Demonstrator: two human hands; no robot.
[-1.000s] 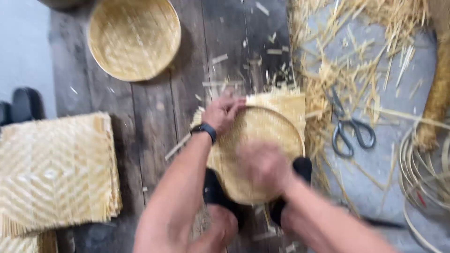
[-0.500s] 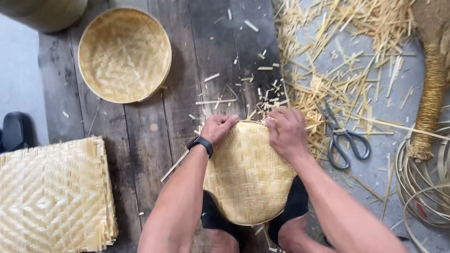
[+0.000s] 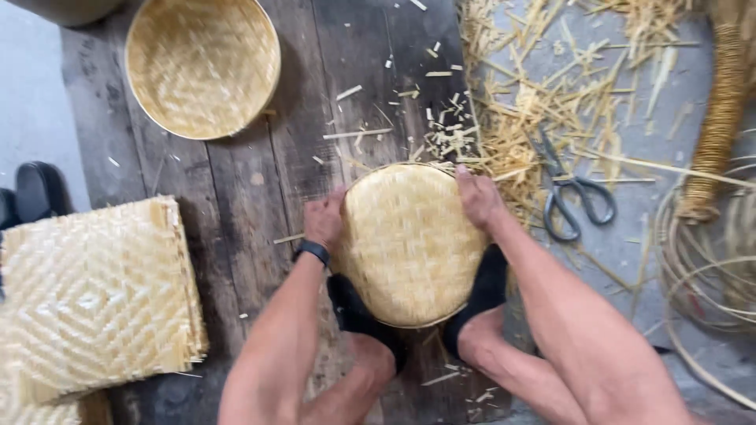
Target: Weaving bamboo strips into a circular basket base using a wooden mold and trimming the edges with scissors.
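1. I see the left hand (image 3: pixel 324 219) on the left rim of a round woven bamboo basket (image 3: pixel 409 248); its fingers are curled together over the edge, fingertips hidden behind the rim; a black wristband (image 3: pixel 312 251) sits on that wrist.
2. I see the right hand (image 3: pixel 478 197) on the upper right rim of the same basket; its fingers are pressed together and folded around the edge; the tips are out of sight, so I cannot tell how far they reach inside.
3. The basket lies bottom side up toward the camera, on a dark wooden plank floor (image 3: pixel 260 189), between the 2 hands and just above 2 feet in black socks (image 3: pixel 484 287); its lower edge overlaps the socks; its inside is not visible.
4. A 2nd round woven basket (image 3: pixel 203 67) lies open side up at the upper left, well apart from the hands; its top edge is cut off by the frame.
5. A stack of flat woven bamboo mats (image 3: pixel 94 295) lies at the left; its lower left part runs out of view.
6. Black-handled scissors (image 3: pixel 568 197) lie right of the right hand, near it but not touching, among loose bamboo shavings (image 3: pixel 535 94).
7. Coiled thin strips (image 3: pixel 709 260) lie at the right edge, partly cut off; a wrapped bundle (image 3: pixel 720 118) above them is blurred and cropped, so I cannot tell what it is.
8. A dark object (image 3: pixel 35 189) at the left edge is too cropped to identify.
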